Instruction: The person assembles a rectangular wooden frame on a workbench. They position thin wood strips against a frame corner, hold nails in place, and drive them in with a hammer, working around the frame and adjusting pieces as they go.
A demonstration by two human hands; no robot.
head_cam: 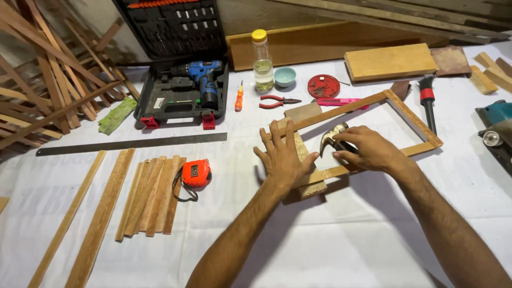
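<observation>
Two hands on the work, both near centre of the white-covered bench. Left hand: flat, fingers spread, holding nothing, pressing the near-left corner of the rectangular wooden frame onto a wooden support block beneath it. Right hand: clenched around a claw hammer, gripped close up under the head, head at about 9 o'clock from the knuckles and just beside the left fingers. Frame lies flat and runs from that corner toward 2 o'clock.

Judgement: with the choked grip, light taps suit best; keep the joint directly over the block, left fingertips clear of the hammer face, the frame held square.

At 9 o'clock from the left hand: orange tape measure touching a bundle of wooden slats. Farther, at 10 o'clock: long steel ruler. Beyond, at 11 o'clock: blue cordless drill in its open case. At 12 o'clock: red-handled pliers, clear bottle with yellow cap, small blue bowl, round red tin.
</observation>
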